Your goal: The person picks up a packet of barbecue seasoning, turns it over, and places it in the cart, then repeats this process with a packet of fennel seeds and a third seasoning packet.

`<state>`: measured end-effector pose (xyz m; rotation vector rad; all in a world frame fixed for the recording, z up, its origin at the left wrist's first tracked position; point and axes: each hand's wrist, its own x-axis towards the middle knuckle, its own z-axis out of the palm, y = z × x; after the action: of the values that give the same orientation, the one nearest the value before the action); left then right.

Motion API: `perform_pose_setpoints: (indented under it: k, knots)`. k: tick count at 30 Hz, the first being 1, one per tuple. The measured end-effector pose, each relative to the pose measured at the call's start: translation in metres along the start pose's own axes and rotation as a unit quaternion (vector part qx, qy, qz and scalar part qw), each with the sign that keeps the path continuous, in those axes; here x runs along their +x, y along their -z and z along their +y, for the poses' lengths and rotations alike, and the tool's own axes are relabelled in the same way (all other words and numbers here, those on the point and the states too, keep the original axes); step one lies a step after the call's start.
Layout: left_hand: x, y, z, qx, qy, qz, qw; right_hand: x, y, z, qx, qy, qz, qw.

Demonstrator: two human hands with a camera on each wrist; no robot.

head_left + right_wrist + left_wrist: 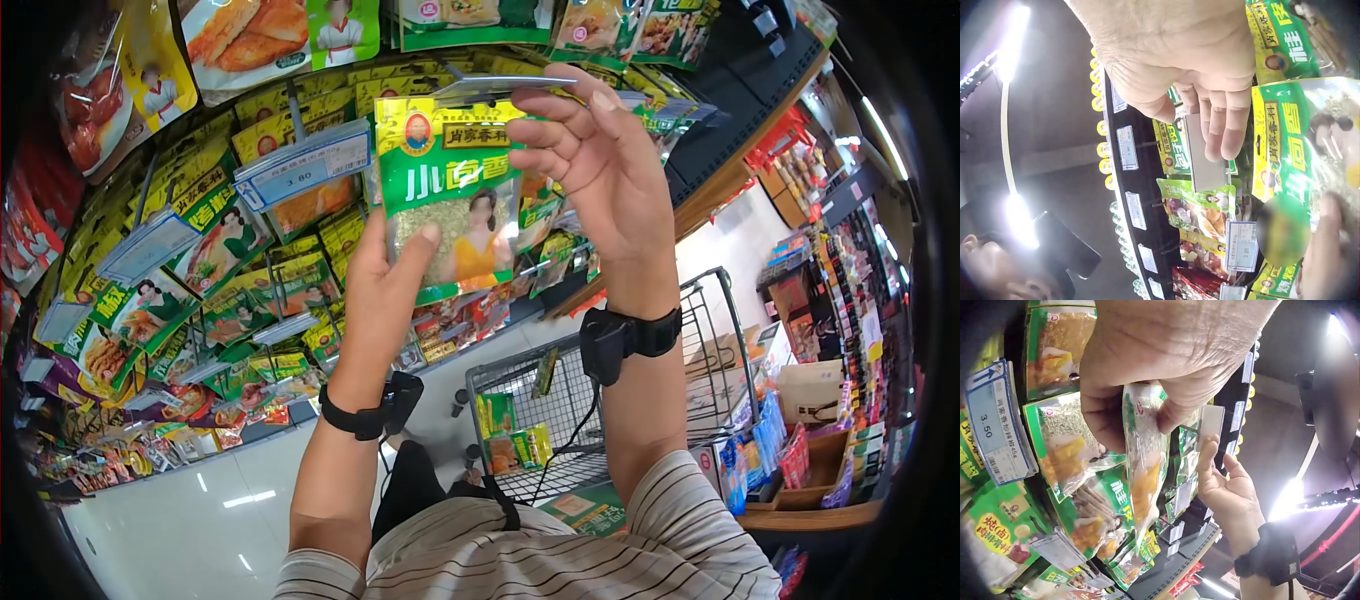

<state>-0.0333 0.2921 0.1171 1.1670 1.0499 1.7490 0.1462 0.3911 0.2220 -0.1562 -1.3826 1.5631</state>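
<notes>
While my left hand (385, 290) grips the packet (450, 190) low down, thumb pressed on its front over the clear window and fingers curled behind, my right hand (600, 170) is up at its top edge; those fingers are loosely bent, with their tips resting on the clear tag (500, 88) at the end of the hook, and they close round nothing that I can see; the thumb stands apart from the tag in the right wrist view. The packet is green, holds greenish seed, and is raised upright in front of the rack (200, 250), just below the tag; whether it hangs on the hook I cannot tell. More green and yellow packets hang all over the rack; a price label (300, 165) reading 3.80 sticks out to the left. Below my right forearm is a wire cart (720, 340) with a few packs (510, 435) in it; both wrists wear black bands, and the floor (200, 500) is pale and shiny.
</notes>
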Motion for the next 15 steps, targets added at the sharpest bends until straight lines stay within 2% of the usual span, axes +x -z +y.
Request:
perform_pose_setpoints:
  k: [9,12,15]
  knots:
    - [0.011,0.003,-0.005,-0.001,0.021,0.007,1.000,-0.006,-0.002,0.002,0.008,-0.006,0.010,1.000]
    - [0.020,0.010,-0.017,0.069,0.027,0.037,0.997,-0.010,0.002,0.006,0.001,-0.016,0.013,1.000]
    - [0.035,0.014,-0.030,0.118,-0.044,0.070,0.990,-0.019,0.002,0.009,-0.005,-0.021,0.017,1.000]
